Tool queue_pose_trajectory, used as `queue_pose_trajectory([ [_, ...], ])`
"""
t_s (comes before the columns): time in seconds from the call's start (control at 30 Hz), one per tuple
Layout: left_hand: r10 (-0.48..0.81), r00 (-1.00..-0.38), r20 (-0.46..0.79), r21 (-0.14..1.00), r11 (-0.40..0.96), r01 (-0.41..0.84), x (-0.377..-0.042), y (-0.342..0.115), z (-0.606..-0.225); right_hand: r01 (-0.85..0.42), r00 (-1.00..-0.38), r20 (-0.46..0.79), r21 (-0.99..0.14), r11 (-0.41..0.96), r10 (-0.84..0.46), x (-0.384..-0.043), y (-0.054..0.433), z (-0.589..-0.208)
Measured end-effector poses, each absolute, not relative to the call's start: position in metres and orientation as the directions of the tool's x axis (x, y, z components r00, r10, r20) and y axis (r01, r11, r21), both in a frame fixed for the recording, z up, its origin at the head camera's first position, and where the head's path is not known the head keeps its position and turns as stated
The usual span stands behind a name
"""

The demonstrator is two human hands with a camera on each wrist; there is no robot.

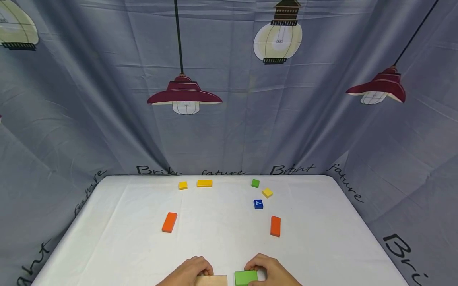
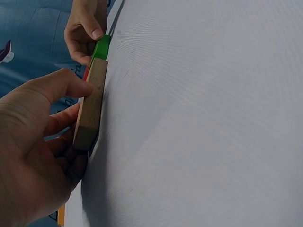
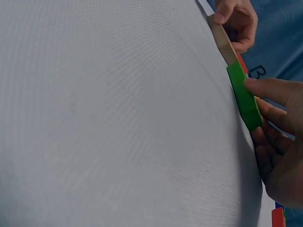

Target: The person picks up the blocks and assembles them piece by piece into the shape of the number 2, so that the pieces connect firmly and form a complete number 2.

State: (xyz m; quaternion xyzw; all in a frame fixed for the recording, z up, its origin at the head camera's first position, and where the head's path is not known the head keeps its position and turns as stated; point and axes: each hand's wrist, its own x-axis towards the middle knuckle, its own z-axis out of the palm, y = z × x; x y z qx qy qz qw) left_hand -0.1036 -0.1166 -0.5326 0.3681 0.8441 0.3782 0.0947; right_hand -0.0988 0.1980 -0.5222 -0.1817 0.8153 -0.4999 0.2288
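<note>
At the near edge of the head view, my left hand (image 1: 191, 271) holds a plain wooden block (image 1: 212, 280) between thumb and fingers. Beside it, my right hand (image 1: 271, 272) grips a green block (image 1: 245, 277). A small gap parts the two blocks in the head view. In the left wrist view the thumb presses the near long side of the wooden block (image 2: 91, 106), with the fingers behind it. The right wrist view has the green block (image 3: 244, 97) pinched the same way, low at the white tabletop (image 3: 118, 118).
Farther out lie a left orange block (image 1: 169, 222), a right orange block (image 1: 275, 226) and a blue cube (image 1: 258, 204) marked 7. Toward the back edge are several yellow blocks (image 1: 204, 183) and a small green cube (image 1: 255, 183). A grey-blue curtain (image 1: 229, 139) surrounds the table.
</note>
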Motion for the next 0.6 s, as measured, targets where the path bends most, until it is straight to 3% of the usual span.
queue_pose_trajectory([
  [0.27, 0.661, -0.75, -0.006, 0.847, 0.401, 0.347, -0.103, -0.117, -0.522, -0.069, -0.832, -0.192, -0.895, 0.441, -0.52, -0.099, 0.197, -0.524],
  [0.6, 0.618, -0.786, 0.011, 0.827, 0.436, 0.355, -0.108, -0.12, -0.515, -0.106, -0.824, -0.169, -0.892, 0.44, -0.541, -0.099, 0.198, -0.522],
])
